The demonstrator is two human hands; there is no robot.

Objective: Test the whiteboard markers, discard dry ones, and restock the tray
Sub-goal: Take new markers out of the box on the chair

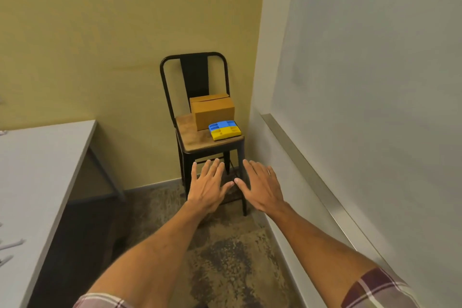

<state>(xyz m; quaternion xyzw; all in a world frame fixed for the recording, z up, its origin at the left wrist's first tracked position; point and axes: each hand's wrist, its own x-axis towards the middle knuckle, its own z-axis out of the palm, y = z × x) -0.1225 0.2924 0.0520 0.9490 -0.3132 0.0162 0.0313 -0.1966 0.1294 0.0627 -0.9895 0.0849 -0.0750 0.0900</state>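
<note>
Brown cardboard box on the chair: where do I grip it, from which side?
Clamp the brown cardboard box by its left and right faces, coming from the front. Its top is shut, without handles; the black metal chair back blocks the rear; the blue-and-yellow plastic block lies by its front right.

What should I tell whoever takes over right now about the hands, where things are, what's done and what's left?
Left hand and right hand: open, holding nothing, stretched toward the chair.
On its seat: closed cardboard box, blue-and-yellow block in front of it.
Whiteboard and its tray on the right.
Done: nothing visible. Left: testing, discarding, restocking.
</note>
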